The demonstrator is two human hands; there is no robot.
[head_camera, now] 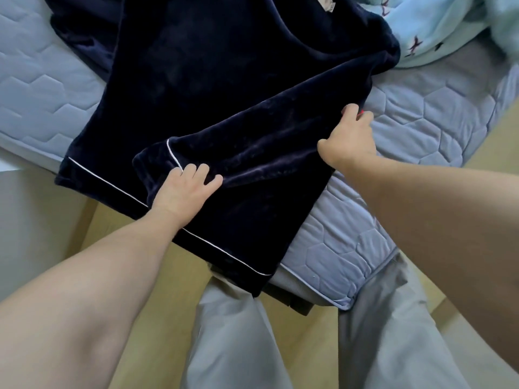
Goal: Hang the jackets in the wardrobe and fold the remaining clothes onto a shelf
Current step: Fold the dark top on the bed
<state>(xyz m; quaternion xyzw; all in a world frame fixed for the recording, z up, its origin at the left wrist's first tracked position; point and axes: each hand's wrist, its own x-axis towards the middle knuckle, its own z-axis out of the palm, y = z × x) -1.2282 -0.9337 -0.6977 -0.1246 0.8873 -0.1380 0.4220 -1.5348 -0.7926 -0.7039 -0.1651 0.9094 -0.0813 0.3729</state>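
Observation:
A dark navy velvet top (213, 88) with thin white piping lies spread on the bed, its hem hanging over the mattress edge. One sleeve is folded across the body, running from the right edge toward the lower left. My left hand (185, 189) lies on the sleeve near its piped cuff, fingers pressing into the fabric. My right hand (351, 136) pinches the garment's right edge where the sleeve folds over.
The pale blue quilted mattress (421, 122) fills the upper half of the view. A light turquoise blanket (438, 26) is bunched at the top right. More dark fabric (81, 32) lies at the upper left. My grey trouser legs (379, 332) stand on a yellowish floor (134, 248).

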